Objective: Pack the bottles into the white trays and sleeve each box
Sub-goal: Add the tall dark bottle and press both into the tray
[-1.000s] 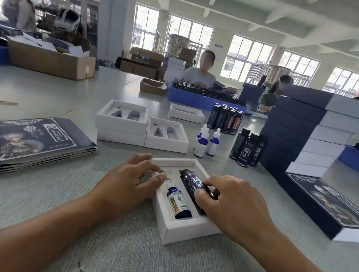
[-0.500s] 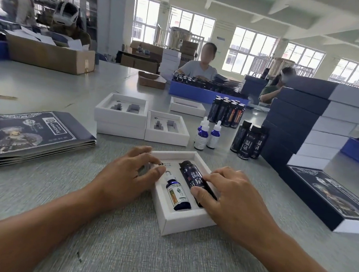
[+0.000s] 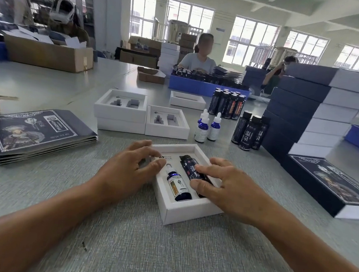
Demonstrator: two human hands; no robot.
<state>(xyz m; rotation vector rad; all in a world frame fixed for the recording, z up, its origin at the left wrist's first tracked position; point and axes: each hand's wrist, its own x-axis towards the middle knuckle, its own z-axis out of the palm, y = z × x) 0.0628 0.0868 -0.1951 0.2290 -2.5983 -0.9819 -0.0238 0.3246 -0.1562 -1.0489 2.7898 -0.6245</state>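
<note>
two bottles point(image 3: 179, 184) in tray point(image 3: 191, 215), sleeves point(image 3: 37, 132) left

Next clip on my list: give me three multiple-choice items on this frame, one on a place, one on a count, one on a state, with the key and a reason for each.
1. Where does the stack of flat printed sleeves lie?
A. To the left of the tray being packed
B. Inside the blue crate
C. On top of the stacked boxes

2. How many bottles lie in the tray being packed?
A. One
B. Two
C. Four

3. What is the right hand doing?
A. Lifting a sleeved box
B. Hanging off the table
C. Resting its fingers on the dark bottle

Key:
1 A, the sleeves sit on the table beyond the left hand.
2 B, a blue dropper bottle and a dark bottle fill the two slots.
3 C, thumb and forefinger touch the dark bottle in its slot.
</note>
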